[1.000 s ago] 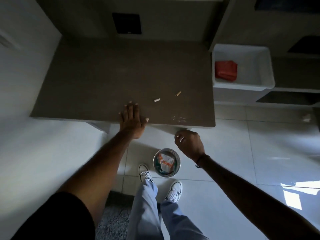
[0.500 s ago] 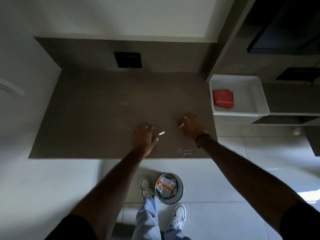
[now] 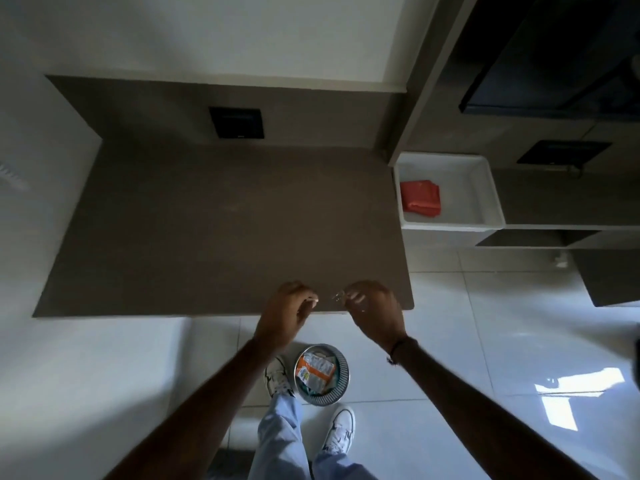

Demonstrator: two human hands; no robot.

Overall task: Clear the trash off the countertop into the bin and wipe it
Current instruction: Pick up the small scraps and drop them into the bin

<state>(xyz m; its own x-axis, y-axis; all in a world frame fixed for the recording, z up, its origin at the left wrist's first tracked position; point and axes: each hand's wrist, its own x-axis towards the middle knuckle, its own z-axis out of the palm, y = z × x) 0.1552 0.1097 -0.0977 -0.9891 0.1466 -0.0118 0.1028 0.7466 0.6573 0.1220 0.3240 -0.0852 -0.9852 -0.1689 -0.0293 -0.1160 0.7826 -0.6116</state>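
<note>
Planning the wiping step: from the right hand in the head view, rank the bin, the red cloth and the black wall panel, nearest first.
From the right hand:
1. Bin, on the floor just below it.
2. Red cloth, in the white tray to its upper right.
3. Black wall panel, far up and left.

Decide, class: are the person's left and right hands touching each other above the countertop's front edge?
Apart. The head view shows a strip of brown countertop between the left hand and the right hand.

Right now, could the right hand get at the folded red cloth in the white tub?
Probably yes. The right hand is curled at the brown countertop's near edge, and the folded red cloth lies uncovered in the open white tub further right, with nothing between.
</note>
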